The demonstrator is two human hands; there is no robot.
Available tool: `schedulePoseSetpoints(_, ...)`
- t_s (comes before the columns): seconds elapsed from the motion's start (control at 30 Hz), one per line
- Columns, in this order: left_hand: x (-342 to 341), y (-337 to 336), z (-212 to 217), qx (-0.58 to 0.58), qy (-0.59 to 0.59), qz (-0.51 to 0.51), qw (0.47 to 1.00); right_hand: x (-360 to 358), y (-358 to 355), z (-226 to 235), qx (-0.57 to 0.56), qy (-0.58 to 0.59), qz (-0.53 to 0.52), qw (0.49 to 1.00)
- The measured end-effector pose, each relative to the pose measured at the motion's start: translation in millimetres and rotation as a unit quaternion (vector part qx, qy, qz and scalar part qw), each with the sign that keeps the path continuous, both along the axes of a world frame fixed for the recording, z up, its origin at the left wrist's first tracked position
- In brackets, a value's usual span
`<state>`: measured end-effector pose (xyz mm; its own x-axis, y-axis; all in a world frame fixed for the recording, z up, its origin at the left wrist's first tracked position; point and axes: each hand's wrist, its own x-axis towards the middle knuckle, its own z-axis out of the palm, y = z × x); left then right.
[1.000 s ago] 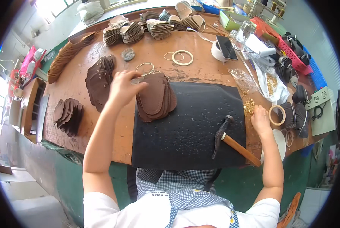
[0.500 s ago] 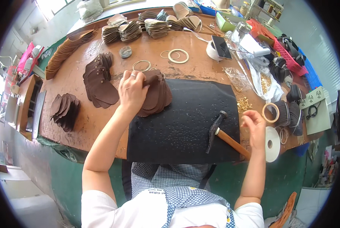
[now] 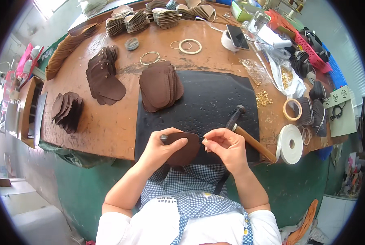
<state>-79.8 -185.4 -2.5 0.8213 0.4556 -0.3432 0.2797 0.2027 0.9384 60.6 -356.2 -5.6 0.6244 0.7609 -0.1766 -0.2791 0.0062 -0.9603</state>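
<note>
Near the front of the black mat [image 3: 207, 96], my left hand [image 3: 156, 149] grips a rounded dark brown leather piece [image 3: 184, 152], its thumb on top. A short dark metal rod [image 3: 163, 138] also sticks out of that hand. Close to the piece's right edge, my right hand [image 3: 229, 149] is closed in a pinch; what is between its fingertips is too small to name. A stack of similar brown pieces [image 3: 160, 87] lies on the mat's left part. Right of my right hand rests a hammer [image 3: 254, 143] with a wooden handle.
Small gold-coloured metal bits [image 3: 264, 99] are heaped right of the mat, above a white tape roll [image 3: 291, 144]. Two more brown leather piles [image 3: 105, 81] [image 3: 68, 111] sit at the left. A phone [image 3: 237, 36] and bundled pieces [image 3: 166, 18] line the back.
My left hand has left the stack and come toward me with one brown piece. My right hand has moved left from beside the gold bits to that piece's edge.
</note>
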Motion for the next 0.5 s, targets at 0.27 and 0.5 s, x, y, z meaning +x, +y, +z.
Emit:
schedulePoseSetpoints(0.27, -6, -6, -12, -0.027, -0.056, 0.019, 0.998, -8, 21, -10, 0.017, -0.343, 0.029, 0.939)
schedulePoseSetpoints(0.5, -10, -4, -11, -0.017, -0.071, -0.01, 0.997, -8, 25, -12, 0.018, -0.343, 0.025, 0.939)
